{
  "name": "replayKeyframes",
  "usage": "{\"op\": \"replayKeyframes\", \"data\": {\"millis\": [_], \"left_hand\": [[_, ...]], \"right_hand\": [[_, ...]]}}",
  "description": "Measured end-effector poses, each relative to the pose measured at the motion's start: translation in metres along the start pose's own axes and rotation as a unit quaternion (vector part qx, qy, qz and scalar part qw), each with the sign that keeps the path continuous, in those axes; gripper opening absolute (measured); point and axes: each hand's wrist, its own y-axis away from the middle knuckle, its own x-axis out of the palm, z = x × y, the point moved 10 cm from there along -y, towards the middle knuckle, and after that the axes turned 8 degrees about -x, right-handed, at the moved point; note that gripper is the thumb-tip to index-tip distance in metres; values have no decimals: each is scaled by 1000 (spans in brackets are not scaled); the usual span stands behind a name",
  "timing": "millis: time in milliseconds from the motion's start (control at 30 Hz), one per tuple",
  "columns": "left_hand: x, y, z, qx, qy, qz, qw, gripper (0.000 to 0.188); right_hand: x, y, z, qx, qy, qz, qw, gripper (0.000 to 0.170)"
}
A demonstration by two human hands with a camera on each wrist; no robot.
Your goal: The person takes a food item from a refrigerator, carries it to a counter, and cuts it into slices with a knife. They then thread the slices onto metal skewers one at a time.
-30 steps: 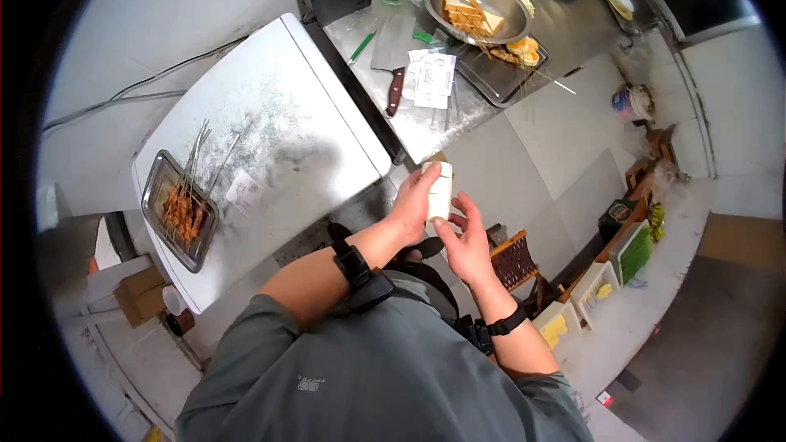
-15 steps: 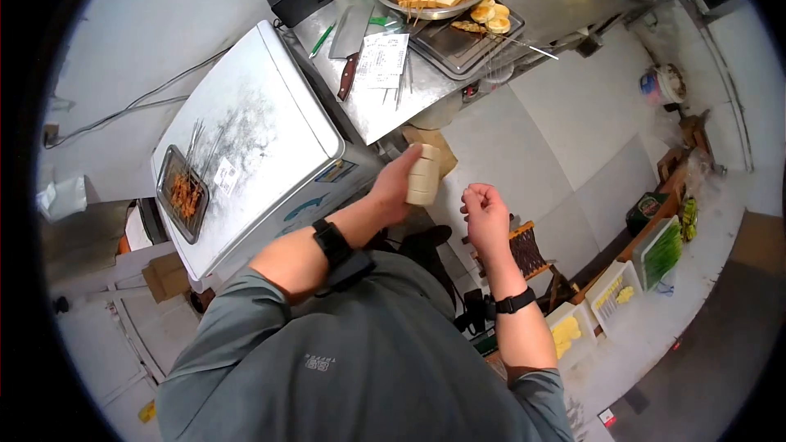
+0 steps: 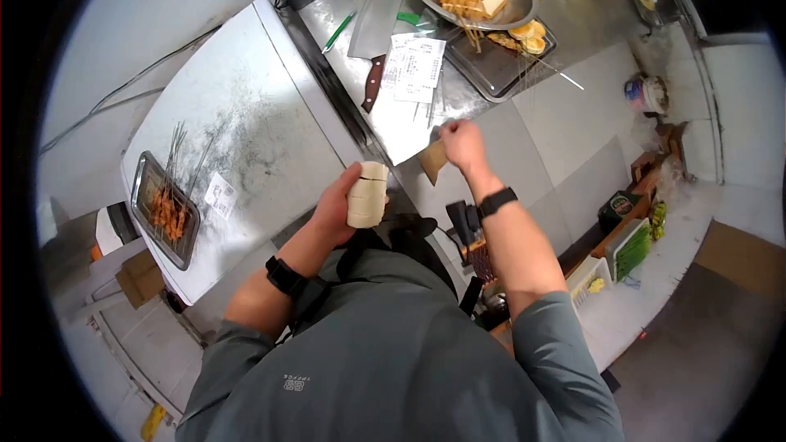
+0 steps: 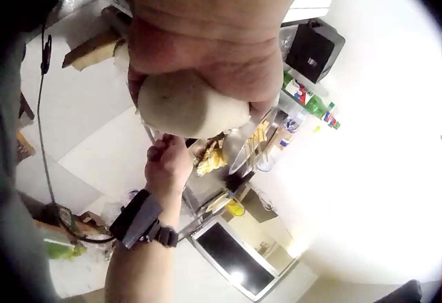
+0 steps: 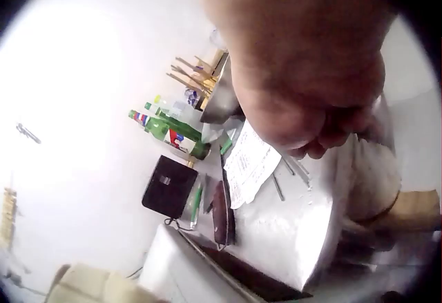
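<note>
The shirt [image 3: 385,319] is coloured grey-green and is marked with a small pale print [image 3: 295,382]. The cream block [image 3: 367,200] is crossed by thin darker lines. The white papers [image 3: 419,65] are patterned in black. The white cabinet [image 3: 282,86] is mottled dark grey. The green bottle [image 5: 164,129] is labelled in red, white and blue, and the knife handle [image 3: 373,83] is coloured reddish brown

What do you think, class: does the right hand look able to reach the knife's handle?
Probably yes: the right hand is near the metal table, and the receipts lie beside the handle, not over it.
</note>
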Motion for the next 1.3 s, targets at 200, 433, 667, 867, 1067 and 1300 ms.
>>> {"op": "replayKeyframes", "data": {"millis": [200,433,667,867,1067,1300], "left_hand": [[-43,11,-32,-26,-9,5,1000,54],[-48,9,-54,-38,-7,39,998,47],[-45,2,-53,-43,-7,82,996,47],[-51,-4,-55,-47,-26,76,996,48],[-55,-3,-64,-30,26,55,998,43],[-52,-1,-67,-23,1,66,998,42]], "right_hand": [[27,-37,14,80,103,10,991,29],[42,-34,7,138,100,130,977,28],[33,-26,17,120,117,86,982,28],[22,-18,27,190,178,123,958,33],[8,-9,30,204,234,127,942,39],[12,-5,7,146,130,57,979,35]]}}
